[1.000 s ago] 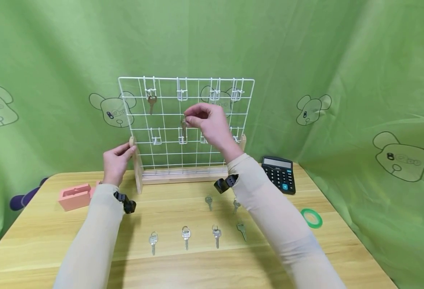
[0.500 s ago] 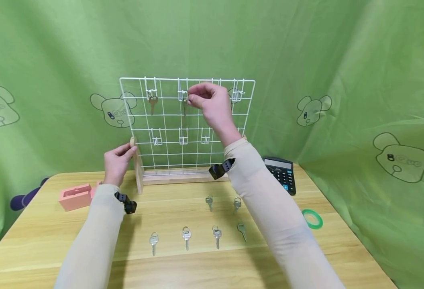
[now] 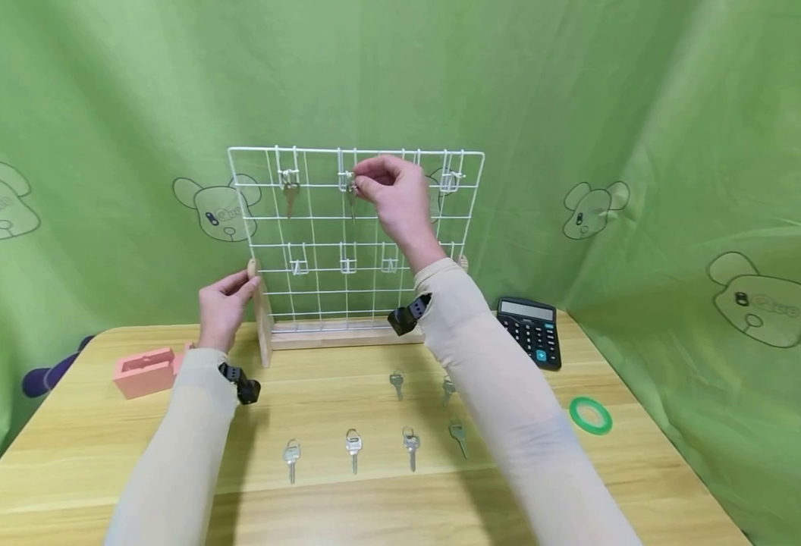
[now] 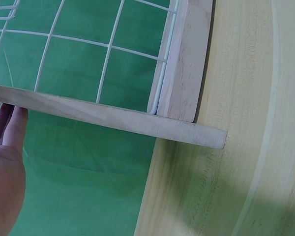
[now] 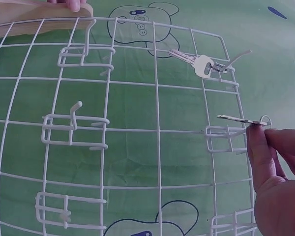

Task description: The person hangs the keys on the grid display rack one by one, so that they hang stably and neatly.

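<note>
My right hand (image 3: pixel 400 201) pinches a key (image 5: pixel 236 119) by its split ring, at the second top-row hook (image 5: pixel 226 138) of a white wire grid rack (image 3: pixel 414 218). Whether the ring is over the prong, I cannot tell. To the left, another key (image 5: pixel 202 66) hangs from the first top-row hook. With fingers and thumb, my left hand (image 3: pixel 221 311) grips the rack's left wooden upright (image 4: pixel 113 118) near its top. Several keys with rings, among them one silver key (image 3: pixel 353 447), lie on the table in front of the rack.
A pink block-shaped holder (image 3: pixel 144 373) stands at the table's left. Right of the rack lies a black calculator (image 3: pixel 529 334), with a green tape roll (image 3: pixel 590 415) nearer me. Lower-row hooks (image 3: pixel 348 265) sit below my right hand. Green cloth (image 3: pixel 544 91) hangs behind.
My right hand has raised the key from mid-grid to the second top-row hook, then shifted only slightly there. The left hand has kept its grip on the upright.
</note>
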A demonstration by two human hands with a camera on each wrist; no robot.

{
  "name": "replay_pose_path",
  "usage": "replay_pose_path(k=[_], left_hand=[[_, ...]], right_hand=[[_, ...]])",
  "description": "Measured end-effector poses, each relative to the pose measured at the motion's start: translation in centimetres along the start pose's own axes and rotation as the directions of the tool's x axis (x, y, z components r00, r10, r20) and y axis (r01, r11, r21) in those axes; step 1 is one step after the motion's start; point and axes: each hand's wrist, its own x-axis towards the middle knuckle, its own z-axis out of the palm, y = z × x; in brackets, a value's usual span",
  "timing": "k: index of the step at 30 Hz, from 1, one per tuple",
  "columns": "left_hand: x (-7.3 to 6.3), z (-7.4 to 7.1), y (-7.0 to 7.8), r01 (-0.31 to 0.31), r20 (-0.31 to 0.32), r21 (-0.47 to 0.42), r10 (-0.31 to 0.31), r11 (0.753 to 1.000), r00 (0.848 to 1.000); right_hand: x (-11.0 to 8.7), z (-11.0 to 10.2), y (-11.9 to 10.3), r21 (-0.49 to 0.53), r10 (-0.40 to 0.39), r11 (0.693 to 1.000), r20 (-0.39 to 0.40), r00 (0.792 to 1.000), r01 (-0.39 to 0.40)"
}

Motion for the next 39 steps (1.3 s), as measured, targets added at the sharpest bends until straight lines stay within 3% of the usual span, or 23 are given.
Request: replay_pose_path(k=[11, 21, 28, 39], left_hand=[[0.0, 0.2, -0.1, -0.021, -0.005, -0.004, 0.021, 1.000, 1.000], [0.0, 0.2, 0.0, -0.029, 0.011, -0.005, 0.029, 1.000, 1.000], [-0.2, 0.1, 0.0, -0.024, 0.003, -0.005, 0.024, 1.000, 1.000], [-0.1, 0.3, -0.1, -0.047, -0.018, -0.010, 0.047, 0.999, 0.999]], right_hand=[[0.2, 0.2, 0.4, -0.043, 0.025, 0.999, -0.015, 1.000, -0.025], [-0.2, -0.4, 1.3, -0.175, -0.037, 0.984, -0.006, 0.999, 0.035], [-1.8, -1.2, 2.5, -0.259, -0.086, 0.962, 0.031, 0.996, 0.091], [-4.9, -4.0, 5.6, -0.390, -0.015, 0.919, 0.114, 0.993, 0.058]])
